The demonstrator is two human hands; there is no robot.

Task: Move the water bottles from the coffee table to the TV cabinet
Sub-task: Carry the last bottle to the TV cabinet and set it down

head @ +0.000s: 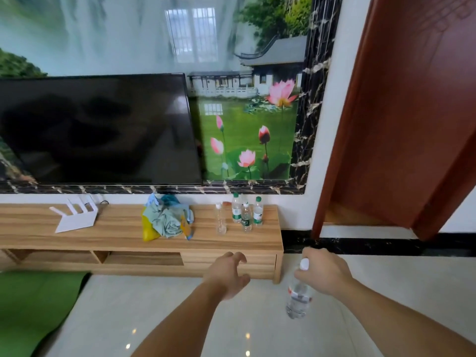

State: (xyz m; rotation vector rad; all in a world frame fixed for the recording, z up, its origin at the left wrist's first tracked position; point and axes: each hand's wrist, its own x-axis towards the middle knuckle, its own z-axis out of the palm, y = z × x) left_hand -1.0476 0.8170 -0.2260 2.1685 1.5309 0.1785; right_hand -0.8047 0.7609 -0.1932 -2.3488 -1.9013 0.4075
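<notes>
Right hand [323, 273]: grip clamped round the neck of a clear bottle [298, 297], just under its white cap. Bottle hangs upright over the floor, in front of the cabinet's right front corner, touching nothing else. Label with a red band; body looks mostly clear, contents hard to judge.

Left hand [228, 271]: empty, grip apart, fingers curled and spread, palm down. It hangs in front of the cabinet's drawer face, not touching it.

Cabinet [123, 230]: low, light wood grain, open shelves under the left part, drawer front at right. On top, near the right end:
- three green-labelled bottles [246, 218], upright, clustered close; a fourth, pale shape behind them may be another, cannot tell.
- one plain bottle [220, 219], white cap, upright, just left of the cluster.
Bottle count: four sure on the cabinet, one in hand.

Also on top: one heap of cloth [166, 219], blue-grey with yellow, about the middle; one white router [76, 215] with antennas toward the left, a cable behind it.

Room: dark TV [95, 130] on the wall above the cabinet, screen off. Mural [244, 124] of lotus pond and pavilion behind, framed in dark marble trim. Brown door [412, 112] at right, standing open. Floor [154, 318] pale glossy tile with light spots. Green mat [33, 305] at lower left, by the cabinet's left front.
</notes>
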